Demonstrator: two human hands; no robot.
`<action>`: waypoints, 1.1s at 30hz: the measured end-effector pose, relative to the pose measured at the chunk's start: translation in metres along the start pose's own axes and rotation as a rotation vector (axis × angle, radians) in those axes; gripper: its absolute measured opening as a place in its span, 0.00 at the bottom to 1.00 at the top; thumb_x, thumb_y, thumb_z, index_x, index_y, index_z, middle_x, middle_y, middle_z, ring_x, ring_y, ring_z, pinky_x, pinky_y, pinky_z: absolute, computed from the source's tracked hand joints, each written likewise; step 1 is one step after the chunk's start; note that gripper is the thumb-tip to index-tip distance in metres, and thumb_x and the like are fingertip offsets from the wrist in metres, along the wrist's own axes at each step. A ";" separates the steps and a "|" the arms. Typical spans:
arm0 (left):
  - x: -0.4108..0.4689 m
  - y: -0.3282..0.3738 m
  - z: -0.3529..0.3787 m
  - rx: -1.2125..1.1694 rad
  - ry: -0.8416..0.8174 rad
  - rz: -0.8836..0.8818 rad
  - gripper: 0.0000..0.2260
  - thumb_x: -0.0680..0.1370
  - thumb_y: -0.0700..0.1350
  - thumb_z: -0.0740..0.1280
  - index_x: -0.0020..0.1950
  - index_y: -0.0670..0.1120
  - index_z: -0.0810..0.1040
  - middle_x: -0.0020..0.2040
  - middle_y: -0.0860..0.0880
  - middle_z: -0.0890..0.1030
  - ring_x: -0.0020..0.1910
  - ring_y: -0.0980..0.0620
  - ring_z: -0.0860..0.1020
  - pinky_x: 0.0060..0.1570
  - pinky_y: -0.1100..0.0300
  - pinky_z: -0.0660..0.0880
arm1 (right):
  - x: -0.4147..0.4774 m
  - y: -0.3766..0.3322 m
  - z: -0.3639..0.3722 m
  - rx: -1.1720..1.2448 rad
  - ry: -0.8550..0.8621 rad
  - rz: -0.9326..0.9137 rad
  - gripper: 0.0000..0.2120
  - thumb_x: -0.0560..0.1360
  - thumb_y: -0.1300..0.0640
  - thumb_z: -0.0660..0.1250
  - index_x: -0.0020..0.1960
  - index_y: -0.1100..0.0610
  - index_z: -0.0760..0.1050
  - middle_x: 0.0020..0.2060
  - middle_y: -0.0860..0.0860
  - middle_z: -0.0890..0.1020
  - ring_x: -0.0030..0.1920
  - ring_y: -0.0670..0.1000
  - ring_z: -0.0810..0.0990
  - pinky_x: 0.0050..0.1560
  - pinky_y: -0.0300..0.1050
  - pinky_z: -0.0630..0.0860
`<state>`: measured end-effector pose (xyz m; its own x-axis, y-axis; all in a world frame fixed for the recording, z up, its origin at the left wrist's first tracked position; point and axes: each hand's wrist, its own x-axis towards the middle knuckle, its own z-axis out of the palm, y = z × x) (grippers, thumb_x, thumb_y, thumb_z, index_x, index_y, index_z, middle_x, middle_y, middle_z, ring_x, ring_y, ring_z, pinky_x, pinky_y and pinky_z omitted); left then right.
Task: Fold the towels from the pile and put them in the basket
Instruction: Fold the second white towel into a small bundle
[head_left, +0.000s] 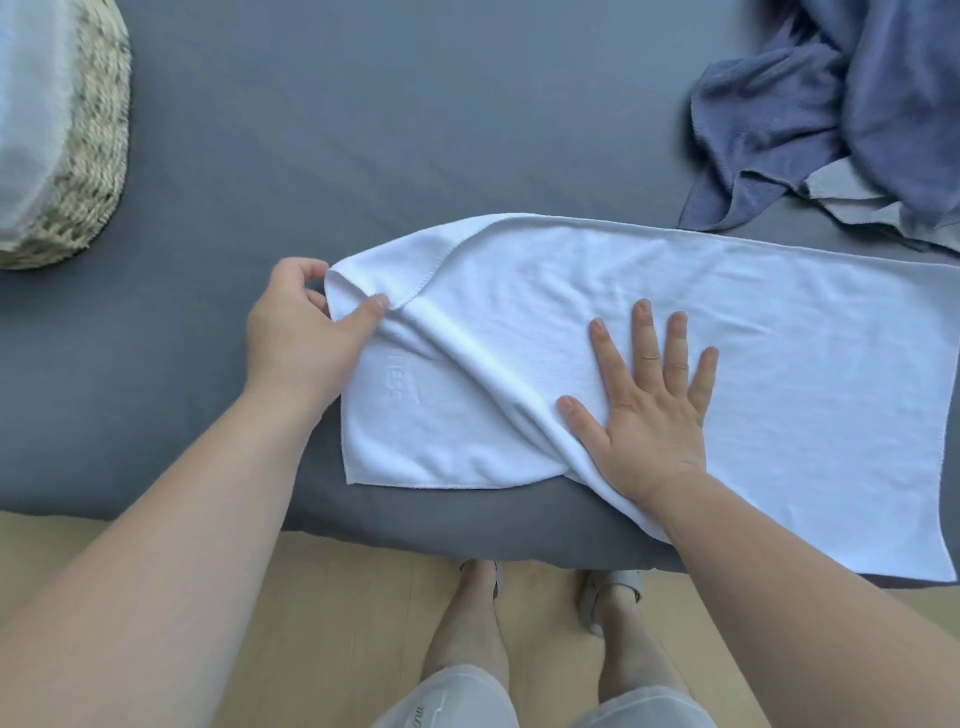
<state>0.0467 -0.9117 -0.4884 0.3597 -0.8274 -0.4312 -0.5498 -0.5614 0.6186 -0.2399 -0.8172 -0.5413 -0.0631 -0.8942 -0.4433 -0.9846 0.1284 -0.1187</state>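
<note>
A soft, limp white microfibre towel (675, 332) is spread along the near edge of the grey bed (363, 130); its left end is pinched by the left hand (306, 332), while it is pressed flat by the spread right hand (649, 405). Corners are judged the best holds

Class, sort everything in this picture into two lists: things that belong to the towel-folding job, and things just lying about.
Belongs to the job: white towel; left hand pinching its corner; right hand pressing flat on it; pile of towels; basket.

Just there: grey sheet; wooden floor; slippers.
</note>
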 end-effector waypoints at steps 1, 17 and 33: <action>-0.009 -0.007 -0.002 0.006 0.000 -0.019 0.20 0.72 0.54 0.75 0.59 0.54 0.73 0.40 0.53 0.79 0.40 0.57 0.78 0.41 0.59 0.74 | 0.000 0.000 -0.001 0.003 -0.001 -0.003 0.37 0.75 0.25 0.41 0.79 0.36 0.34 0.79 0.46 0.30 0.77 0.55 0.26 0.76 0.67 0.33; -0.071 -0.043 -0.007 0.074 -0.028 0.039 0.09 0.77 0.43 0.67 0.40 0.45 0.69 0.33 0.46 0.71 0.29 0.53 0.64 0.27 0.62 0.63 | 0.044 -0.140 -0.050 0.040 0.008 -0.502 0.28 0.80 0.38 0.57 0.78 0.40 0.59 0.76 0.50 0.64 0.70 0.58 0.64 0.72 0.57 0.58; -0.069 -0.082 -0.036 0.167 -0.024 -0.045 0.08 0.74 0.49 0.74 0.44 0.51 0.75 0.29 0.52 0.75 0.32 0.51 0.76 0.35 0.53 0.76 | 0.081 -0.186 -0.068 -0.042 0.093 -0.355 0.39 0.78 0.38 0.62 0.82 0.45 0.46 0.76 0.55 0.58 0.67 0.59 0.66 0.63 0.54 0.68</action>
<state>0.0939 -0.8097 -0.4860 0.3693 -0.8000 -0.4729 -0.6522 -0.5856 0.4814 -0.0729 -0.9425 -0.4950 0.2711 -0.9153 -0.2979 -0.9535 -0.2130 -0.2133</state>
